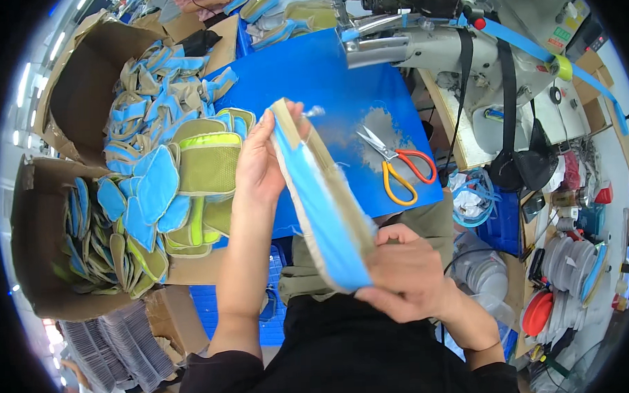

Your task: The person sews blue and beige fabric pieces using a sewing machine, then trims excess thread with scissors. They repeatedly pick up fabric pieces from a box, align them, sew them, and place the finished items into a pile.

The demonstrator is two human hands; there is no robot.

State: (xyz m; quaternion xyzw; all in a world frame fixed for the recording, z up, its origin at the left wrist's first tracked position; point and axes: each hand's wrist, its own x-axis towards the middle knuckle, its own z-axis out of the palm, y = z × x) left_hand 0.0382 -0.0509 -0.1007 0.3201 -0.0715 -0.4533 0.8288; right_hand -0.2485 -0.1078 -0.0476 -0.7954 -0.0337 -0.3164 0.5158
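Observation:
A long fabric strip [315,217] in blue and olive-beige, with pale frayed edges, stretches diagonally between my hands, slightly blurred. My left hand [261,160] grips its upper end with fingers and thumb. At the lower end, my right hand [407,276] is closed on the fabric, its fingertips partly blurred. Scissors [401,167] with orange and red handles lie partly open on the blue work surface [293,72], to the right of the strip. Left of my left hand are piled blue and olive padded pieces [158,184], with looped blue-and-beige fabric pieces [148,105] behind them.
Cardboard boxes [68,87] line the left, with stacked grey pieces [129,338] below. A white sewing machine [427,47] with hanging black straps stands at right, near tape rolls [566,267] and a blue crate [499,218]. Another person's pink-clad part [204,2] shows at top.

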